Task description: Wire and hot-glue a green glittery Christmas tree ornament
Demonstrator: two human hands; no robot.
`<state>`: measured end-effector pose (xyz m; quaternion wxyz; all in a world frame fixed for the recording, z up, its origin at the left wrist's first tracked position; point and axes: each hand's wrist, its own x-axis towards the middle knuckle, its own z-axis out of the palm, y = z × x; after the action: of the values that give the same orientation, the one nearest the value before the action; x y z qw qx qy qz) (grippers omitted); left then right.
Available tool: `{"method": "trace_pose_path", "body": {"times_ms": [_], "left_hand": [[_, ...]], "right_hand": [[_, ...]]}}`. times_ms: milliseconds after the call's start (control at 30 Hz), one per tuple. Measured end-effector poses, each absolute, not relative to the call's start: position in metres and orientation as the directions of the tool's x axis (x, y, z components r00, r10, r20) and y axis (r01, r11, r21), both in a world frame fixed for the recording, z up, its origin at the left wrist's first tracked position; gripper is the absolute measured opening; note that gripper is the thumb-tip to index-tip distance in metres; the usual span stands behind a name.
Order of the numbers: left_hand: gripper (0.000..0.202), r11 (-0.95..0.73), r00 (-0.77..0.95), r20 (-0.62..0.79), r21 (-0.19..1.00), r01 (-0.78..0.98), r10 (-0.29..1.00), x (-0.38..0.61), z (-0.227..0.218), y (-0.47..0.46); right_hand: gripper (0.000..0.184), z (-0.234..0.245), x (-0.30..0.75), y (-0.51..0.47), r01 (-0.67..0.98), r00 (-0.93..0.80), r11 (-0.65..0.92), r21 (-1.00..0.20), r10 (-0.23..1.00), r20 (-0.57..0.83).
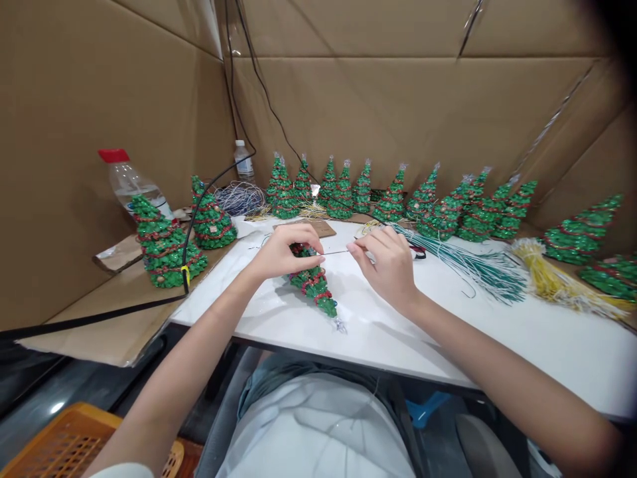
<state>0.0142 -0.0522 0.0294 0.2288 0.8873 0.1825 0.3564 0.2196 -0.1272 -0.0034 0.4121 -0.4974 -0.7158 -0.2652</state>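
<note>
My left hand (283,252) is closed around the base of a small green beaded Christmas tree (314,285) with red garland, which lies tilted over the white table (448,332), its tip toward me. My right hand (388,262) pinches a thin wire (337,252) that runs from the tree's base to its fingertips. The two hands are close together, about a hand's width apart.
A row of several finished beaded trees (393,196) stands along the back, with more at the right (580,232) and two at the left (164,242). Green wires (468,262), yellow wires (557,282), a water bottle (127,182), a black cable (186,259) and cardboard walls surround me. An orange crate (60,445) sits below left.
</note>
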Motion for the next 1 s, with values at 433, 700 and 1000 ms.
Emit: {"method": "trace_pose_path", "body": {"times_ms": [433, 700, 1000], "left_hand": [[0.009, -0.911, 0.695, 0.640, 0.409, 0.055, 0.329, 0.013, 0.026, -0.043], [0.009, -0.920, 0.602, 0.704, 0.359, 0.157, 0.377, 0.013, 0.029, -0.043], [0.019, -0.730, 0.340, 0.694, 0.395, 0.557, 0.635, 0.011, 0.021, -0.028]], "right_hand": [[0.031, -0.004, 0.224, -0.122, 0.942, -0.185, 0.334, 0.026, 0.455, 0.871], [0.032, 0.001, 0.236, -0.117, 0.937, -0.201, 0.349, 0.033, 0.459, 0.865], [0.038, 0.001, 0.229, -0.124, 0.752, -0.564, 0.640, 0.157, 0.501, 0.656]]}}
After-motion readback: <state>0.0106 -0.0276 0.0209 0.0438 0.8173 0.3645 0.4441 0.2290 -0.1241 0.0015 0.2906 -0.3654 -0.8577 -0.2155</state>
